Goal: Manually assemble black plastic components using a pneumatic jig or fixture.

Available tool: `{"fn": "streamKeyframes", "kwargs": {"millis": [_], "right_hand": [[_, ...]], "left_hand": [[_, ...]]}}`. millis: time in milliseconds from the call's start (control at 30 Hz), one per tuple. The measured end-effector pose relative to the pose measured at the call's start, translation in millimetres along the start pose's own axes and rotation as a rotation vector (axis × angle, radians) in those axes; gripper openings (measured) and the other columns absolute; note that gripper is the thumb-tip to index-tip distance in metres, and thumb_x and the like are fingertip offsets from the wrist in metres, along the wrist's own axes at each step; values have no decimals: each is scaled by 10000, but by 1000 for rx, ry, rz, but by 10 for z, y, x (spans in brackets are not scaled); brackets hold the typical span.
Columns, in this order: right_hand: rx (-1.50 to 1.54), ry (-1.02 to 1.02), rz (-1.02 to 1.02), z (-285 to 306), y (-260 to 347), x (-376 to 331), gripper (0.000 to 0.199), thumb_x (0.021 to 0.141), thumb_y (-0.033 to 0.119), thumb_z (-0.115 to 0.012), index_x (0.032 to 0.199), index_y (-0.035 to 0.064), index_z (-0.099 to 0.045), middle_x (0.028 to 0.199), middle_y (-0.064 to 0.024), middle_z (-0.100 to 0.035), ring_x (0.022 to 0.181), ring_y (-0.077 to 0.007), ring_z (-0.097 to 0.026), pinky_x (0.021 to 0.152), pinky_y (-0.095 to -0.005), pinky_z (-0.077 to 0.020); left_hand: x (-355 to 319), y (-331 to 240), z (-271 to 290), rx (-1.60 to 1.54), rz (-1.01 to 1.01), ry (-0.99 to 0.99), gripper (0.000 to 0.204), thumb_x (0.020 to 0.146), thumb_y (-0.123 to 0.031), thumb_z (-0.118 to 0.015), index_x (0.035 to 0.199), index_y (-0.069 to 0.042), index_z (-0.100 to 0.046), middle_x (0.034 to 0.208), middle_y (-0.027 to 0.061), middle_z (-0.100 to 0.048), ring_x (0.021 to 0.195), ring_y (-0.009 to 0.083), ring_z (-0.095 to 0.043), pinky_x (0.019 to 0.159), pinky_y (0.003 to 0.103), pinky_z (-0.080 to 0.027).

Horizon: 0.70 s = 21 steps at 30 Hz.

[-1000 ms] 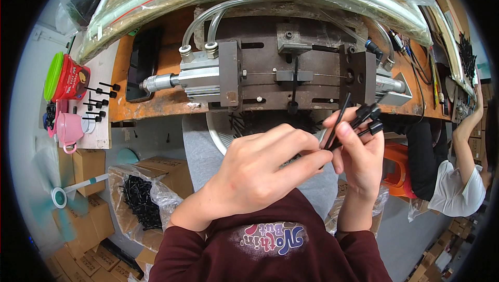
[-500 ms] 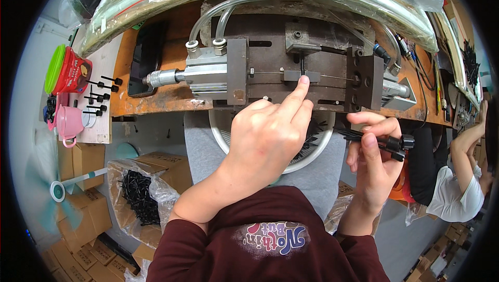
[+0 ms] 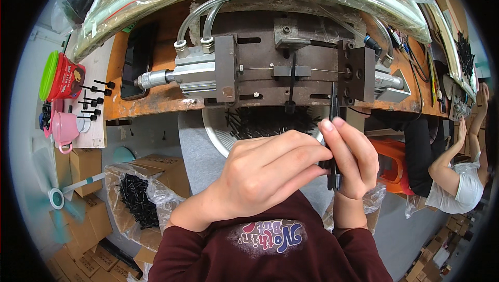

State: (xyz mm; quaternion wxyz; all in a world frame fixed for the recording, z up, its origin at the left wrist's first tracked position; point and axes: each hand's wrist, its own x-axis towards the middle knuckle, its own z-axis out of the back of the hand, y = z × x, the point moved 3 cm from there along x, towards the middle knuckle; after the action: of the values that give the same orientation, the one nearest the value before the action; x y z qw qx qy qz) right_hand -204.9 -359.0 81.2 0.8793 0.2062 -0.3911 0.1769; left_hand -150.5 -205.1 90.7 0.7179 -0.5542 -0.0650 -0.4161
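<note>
From my distant place, I watch two bare hands working before the desk (image 3: 166, 106). My right grip (image 3: 356, 165) is closed around several black rods (image 3: 335, 109), which stick out past its fingertips in the direction of the dark metal fixture (image 3: 225, 69). My left grip (image 3: 267, 170) meets these rods from the side with its fingers bent; the contact is partly hidden, so I cannot tell whether it is pinching one of them.

One more black piece (image 3: 292, 82) lies across the small grey block (image 3: 281, 71) in the middle of the fixture, its thick end toward the body. Under the front edge of the desk, a white basket (image 3: 209, 135) contains many such pieces. At the left, several black pins (image 3: 94, 102) lie near the pink cup (image 3: 66, 127), and below is an open carton (image 3: 167, 170) with a dark heap of them.
</note>
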Motion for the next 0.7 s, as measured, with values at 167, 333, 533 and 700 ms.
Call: {"fn": "streamKeyframes", "kwargs": {"millis": [167, 333, 533, 700], "right_hand": [[1, -170, -153, -47, -188, -20, 254, 795, -99, -711, 1045, -55, -724, 1075, -202, -711, 935, -294, -718, 792, -351, -594], [64, -206, -202, -45, -220, -65, 296, 828, -139, -693, 1102, -34, -662, 1035, -196, -724, 900, -290, -718, 781, -340, -580], [51, -142, -96, 44, -194, -45, 289, 770, -53, -747, 1056, -34, -708, 1032, -195, -718, 838, -287, -714, 714, -341, -577], [-22, -79, -43, 8, -213, -65, 342, 672, 22, -698, 1002, -40, -761, 1030, -184, -709, 817, -287, -703, 696, -335, -578]], "left_hand": [[-20, 52, 22, 314, 47, -40, 304, 714, -3, -817, 1005, -22, -733, 994, 113, -696, 826, 242, -684, 677, 326, -562], [16, 251, -58, 579, -12, 29, 270, 758, -74, -779, 1010, -5, -714, 1246, 136, -670, 893, 260, -695, 781, 344, -559], [120, 316, -31, 656, 51, 116, 236, 781, -120, -769, 989, -20, -719, 1268, 118, -677, 794, 232, -719, 703, 307, -569], [113, 336, -6, 610, 49, 106, 254, 761, -113, -791, 995, -39, -728, 1229, 125, -694, 768, 212, -721, 661, 295, -565]]}}
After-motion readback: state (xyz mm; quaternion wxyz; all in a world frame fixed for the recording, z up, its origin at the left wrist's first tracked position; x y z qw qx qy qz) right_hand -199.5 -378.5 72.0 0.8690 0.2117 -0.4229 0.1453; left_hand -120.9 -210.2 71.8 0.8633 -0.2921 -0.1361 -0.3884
